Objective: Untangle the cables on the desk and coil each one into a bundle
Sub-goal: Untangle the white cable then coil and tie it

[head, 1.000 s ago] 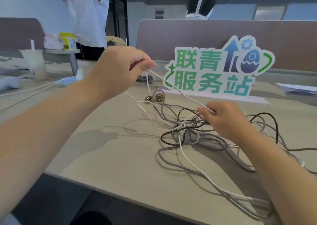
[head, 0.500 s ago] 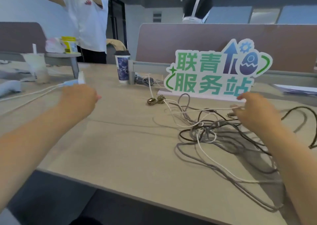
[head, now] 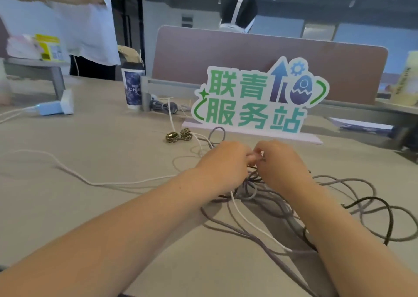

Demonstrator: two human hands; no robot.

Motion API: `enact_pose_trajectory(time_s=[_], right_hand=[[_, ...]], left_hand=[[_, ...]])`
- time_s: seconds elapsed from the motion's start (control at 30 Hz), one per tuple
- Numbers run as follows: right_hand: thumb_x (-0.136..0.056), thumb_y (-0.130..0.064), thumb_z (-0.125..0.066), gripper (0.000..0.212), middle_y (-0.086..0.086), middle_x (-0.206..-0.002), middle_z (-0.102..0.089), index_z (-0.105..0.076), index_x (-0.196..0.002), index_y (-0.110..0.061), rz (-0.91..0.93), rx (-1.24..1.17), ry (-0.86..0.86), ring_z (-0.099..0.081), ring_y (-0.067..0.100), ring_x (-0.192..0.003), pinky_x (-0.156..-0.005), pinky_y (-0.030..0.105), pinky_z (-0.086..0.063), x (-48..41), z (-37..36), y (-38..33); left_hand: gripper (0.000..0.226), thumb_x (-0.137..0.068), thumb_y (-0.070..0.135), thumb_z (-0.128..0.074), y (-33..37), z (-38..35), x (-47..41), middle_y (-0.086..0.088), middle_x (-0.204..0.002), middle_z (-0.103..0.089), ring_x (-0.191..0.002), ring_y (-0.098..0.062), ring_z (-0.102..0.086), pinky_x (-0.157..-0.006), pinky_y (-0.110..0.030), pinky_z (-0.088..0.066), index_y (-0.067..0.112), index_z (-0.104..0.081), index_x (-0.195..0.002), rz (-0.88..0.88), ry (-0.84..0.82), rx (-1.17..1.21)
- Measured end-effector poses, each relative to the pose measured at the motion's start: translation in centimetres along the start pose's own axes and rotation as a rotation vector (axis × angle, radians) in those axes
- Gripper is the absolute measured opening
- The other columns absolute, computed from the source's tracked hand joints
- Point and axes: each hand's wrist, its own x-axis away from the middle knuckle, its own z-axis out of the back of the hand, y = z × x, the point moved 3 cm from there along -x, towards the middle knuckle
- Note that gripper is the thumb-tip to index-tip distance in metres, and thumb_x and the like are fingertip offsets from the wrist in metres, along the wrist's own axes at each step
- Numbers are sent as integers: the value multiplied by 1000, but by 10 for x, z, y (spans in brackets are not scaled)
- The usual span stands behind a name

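Note:
A tangle of cables lies on the beige desk [head: 113, 206]: grey cables [head: 352, 181], a dark brown cable [head: 389, 219] looping at the right, and a white cable [head: 97, 182] trailing off to the left. My left hand [head: 222, 163] and my right hand [head: 282, 163] meet over the knot in the middle, fingertips pinched together on a grey cable end between them. The knot itself is mostly hidden under my hands. A small coiled braided cable [head: 178, 136] sits just beyond.
A green and blue sign [head: 257, 99] stands behind the cables. A paper cup [head: 133, 86] and a blue charger [head: 52, 107] are at the back left. A person in a white shirt [head: 86, 25] stands beyond the desk. A partition [head: 248, 54] runs along the back.
My hands were spread wide apart pulling the white cable; both have come together over the knot. The white cable now lies slack across the desk to the left.

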Motion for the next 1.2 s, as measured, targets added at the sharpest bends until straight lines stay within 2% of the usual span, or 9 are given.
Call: enact_pose_trajectory(time_s=[0.1, 0.23, 0.4, 0.53, 0.67, 0.8, 0.93, 1.03, 1.2], right_hand=[[-93, -21, -50, 14, 8, -94, -64, -63, -95, -17, -158, -36, -31, -55, 26, -82, -70, 32, -46, -7, -5, 33], [-88, -16, -56, 12, 6, -82, -62, -67, -92, -12, -379, 11, -81, -54, 22, -72, -65, 30, -44, -7, -6, 78], [-91, -29, -58, 19, 8, -84, -60, -66, -91, -12, -352, -12, 129, -49, 23, -75, -65, 28, -37, -8, 8, 71], [-97, -27, -47, 23, 9, -108, -64, -65, -96, -13, -97, -88, 148, -47, 23, -88, -67, 29, -37, -10, 19, 41], [-93, -28, -53, 22, 6, -88, -66, -66, -86, -12, 86, -179, 134, -52, 24, -81, -67, 32, -43, -1, 21, 21], [-85, -27, -65, 14, -3, -61, -58, -68, -77, -16, 137, -361, 25, -50, 11, -59, -56, 24, -40, 5, 14, 12], [-82, -33, -69, 13, -4, -66, -63, -67, -77, -21, -57, -343, -335, -56, 9, -59, -57, 21, -45, 6, -5, 22], [-84, -34, -67, 15, -2, -72, -65, -67, -79, -19, -139, -179, -272, -59, 15, -68, -63, 27, -46, -3, -2, 41], [-84, -22, -64, 6, -1, -73, -60, -67, -80, -18, -361, -94, -135, -54, 16, -70, -64, 30, -46, -11, 1, 83]], left_hand=[[26, -92, 5, -49, -23, 13, -11, 6, -86, -56, -79, -13, -51, -71, -28, -40, 24, -67, -91, 55, 181, -64], [23, -93, 10, -49, -73, 50, -5, 0, -87, -59, -83, -24, -55, -69, -30, -37, 21, -68, -89, 265, 399, -187], [22, -93, 14, -49, -100, 60, -3, -14, -99, -66, -93, -34, -57, -75, -36, -45, 12, -70, -97, 524, 308, -251], [29, -95, 7, -46, -52, 43, -2, -9, -120, -63, -113, -27, -54, -98, -44, -42, 11, -62, -119, 37, 470, -160], [38, -97, 27, -45, -23, 12, -4, -1, -129, -57, -122, -21, -46, -111, -42, -26, 21, -48, -135, -214, 272, -190], [21, -95, 29, -48, -25, 10, -6, 2, -85, -51, -85, -19, -47, -78, -36, -39, 15, -64, -96, -238, 343, -62], [16, -92, 20, -55, -45, 38, -4, 10, -71, -42, -75, -16, -41, -64, -26, -23, 11, -68, -88, -115, 553, -45], [15, -90, 17, -59, -58, 50, -3, 3, -71, -47, -74, -18, -41, -61, -24, -16, 10, -72, -87, -27, 629, -87], [19, -88, 11, -57, -71, 59, -2, -11, -77, -63, -76, -28, -52, -65, -28, -30, 14, -75, -87, 69, 696, -92]])
